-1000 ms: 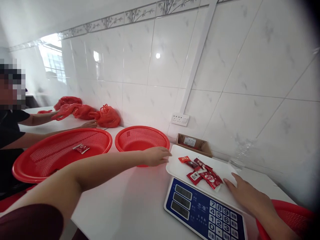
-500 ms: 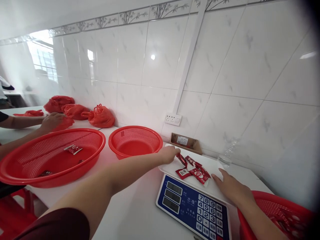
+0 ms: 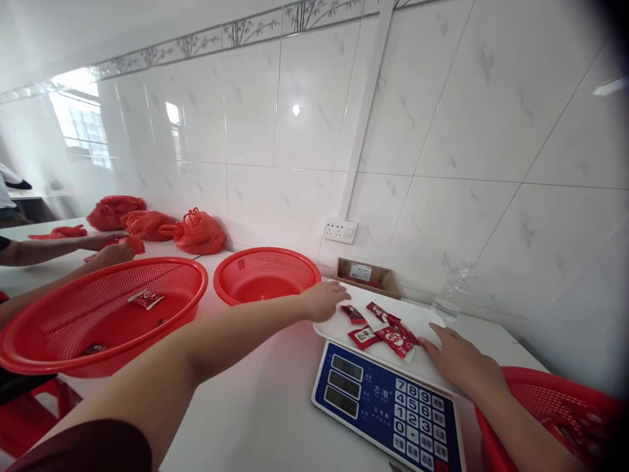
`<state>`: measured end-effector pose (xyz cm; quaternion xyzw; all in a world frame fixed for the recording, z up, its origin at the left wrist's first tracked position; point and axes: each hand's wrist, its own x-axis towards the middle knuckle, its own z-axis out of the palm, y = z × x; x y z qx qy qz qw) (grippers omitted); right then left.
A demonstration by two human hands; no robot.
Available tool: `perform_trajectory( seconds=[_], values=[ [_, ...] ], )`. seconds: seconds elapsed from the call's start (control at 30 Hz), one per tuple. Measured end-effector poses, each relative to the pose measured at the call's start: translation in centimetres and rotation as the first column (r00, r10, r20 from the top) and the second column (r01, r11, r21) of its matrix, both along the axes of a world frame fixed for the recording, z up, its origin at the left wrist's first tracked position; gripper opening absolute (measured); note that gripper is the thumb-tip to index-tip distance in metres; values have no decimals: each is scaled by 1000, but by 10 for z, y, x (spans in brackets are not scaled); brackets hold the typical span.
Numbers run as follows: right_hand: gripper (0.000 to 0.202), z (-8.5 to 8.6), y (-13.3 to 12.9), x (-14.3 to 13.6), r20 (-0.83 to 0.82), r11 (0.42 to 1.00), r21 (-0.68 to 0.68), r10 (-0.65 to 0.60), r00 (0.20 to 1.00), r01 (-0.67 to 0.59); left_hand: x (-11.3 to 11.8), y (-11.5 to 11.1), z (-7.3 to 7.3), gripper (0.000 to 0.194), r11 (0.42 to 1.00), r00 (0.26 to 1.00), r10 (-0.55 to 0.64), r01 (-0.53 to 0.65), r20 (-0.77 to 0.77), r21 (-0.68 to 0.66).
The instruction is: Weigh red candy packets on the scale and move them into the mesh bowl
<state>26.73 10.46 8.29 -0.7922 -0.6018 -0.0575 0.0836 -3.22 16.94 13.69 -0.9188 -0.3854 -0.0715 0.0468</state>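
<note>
Several red printed snack packets [image 3: 397,339] lie loosely on the white pan [image 3: 328,332] of a digital weighing scale [image 3: 378,413]. Over the pan's left end is my left hand [image 3: 324,301], fingers stretched and empty. Just right of its fingertips lies one small red packet [image 3: 354,314], apart from the hand. My right hand [image 3: 459,360] rests at the pan's right side, thumb and fingers spread, thumb tip close to the nearest packet. The scale's displays face me, but their digits are too faint to read.
Left of the scale stand a red basket [image 3: 268,257] and a larger one [image 3: 187,308] with a few packets. Another packet-filled basket [image 3: 521,380] is at right. Behind are a cardboard box [image 3: 393,284], a clear plastic container [image 3: 452,295] and red bags [image 3: 204,236]. A co-worker's hands [image 3: 115,252] handle red plastic.
My left hand has let go of a red packet, which now lies on the pan, and has drawn slightly left with opened fingers. My right hand has barely moved.
</note>
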Motion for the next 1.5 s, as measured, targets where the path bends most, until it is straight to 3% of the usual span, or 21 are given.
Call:
perform_trajectory(
  seconds=[0.1,0.23,0.37,0.53,0.67,0.77,0.87,1.0,1.1,1.17,1.33,1.5],
  values=[
    [55,2,-2,-2,28,995,8,104,994,-104,33,-10,-12,57,981,981,-176,168,-77,-98],
    [56,6,-6,-5,70,942,4,335,940,-336,52,-9,-20,45,964,964,-229,206,-134,-166],
    [61,10,-7,-9,36,903,-35,429,903,-428,42,-3,-17,42,990,985,-98,82,-143,-117],
    [52,14,-10,-15,-25,869,-42,493,870,-494,5,0,-2,38,990,984,135,-138,-113,-17],
    [47,12,-11,-16,-52,889,-51,453,890,-455,-29,3,10,28,954,949,300,-300,-101,16],
    [43,10,-9,-14,-70,922,13,387,919,-388,-39,1,11,22,938,933,346,-345,-99,21],
    [43,7,-8,-11,-96,924,61,382,919,-378,-29,-7,7,27,957,955,290,-289,-56,21],
    [49,4,-7,-11,-71,898,25,440,895,-439,6,-27,0,43,994,996,93,-92,10,-65],
    [47,5,-7,-14,-81,876,-45,476,876,-480,33,-42,-4,56,983,998,-62,64,14,-171],
    [40,7,-9,-15,-104,869,-34,488,867,-493,45,-48,-7,54,971,994,-111,109,3,-212],
    [27,9,-12,-14,-89,909,26,416,905,-416,55,-45,-15,32,978,997,-78,74,-12,-197],
    [24,10,-13,-11,-152,934,164,341,928,-316,28,-35,-9,35,996,1000,0,2,22,-91]
  ],
)
